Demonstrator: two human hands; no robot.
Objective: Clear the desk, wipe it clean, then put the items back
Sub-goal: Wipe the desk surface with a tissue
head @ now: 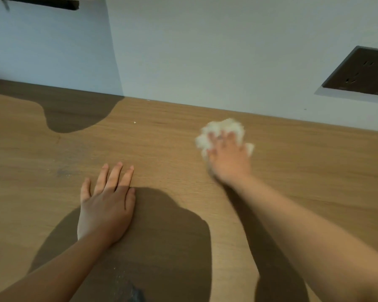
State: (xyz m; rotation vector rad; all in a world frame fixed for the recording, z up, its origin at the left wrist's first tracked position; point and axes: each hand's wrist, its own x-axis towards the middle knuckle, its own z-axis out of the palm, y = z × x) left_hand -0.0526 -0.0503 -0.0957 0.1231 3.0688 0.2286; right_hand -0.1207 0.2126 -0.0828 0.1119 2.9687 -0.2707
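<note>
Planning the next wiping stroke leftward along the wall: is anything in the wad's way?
Nothing visible blocks it. Left of the white wad the desk holds only a tiny crumb; the left hand lies flat nearer the front edge.

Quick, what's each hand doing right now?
Left hand: open, flat on the desk.
Right hand: on the white wad, too blurred to tell grip from press.

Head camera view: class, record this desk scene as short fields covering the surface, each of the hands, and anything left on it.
Surface: brown wooden desk
Left hand: flat on the desk, fingers straight
Right hand: on a crumpled white wad, grip blurred
Leftover: small pale crumb near the pale wall
Fixture: dark rectangular socket panel on that wall, right side
</note>
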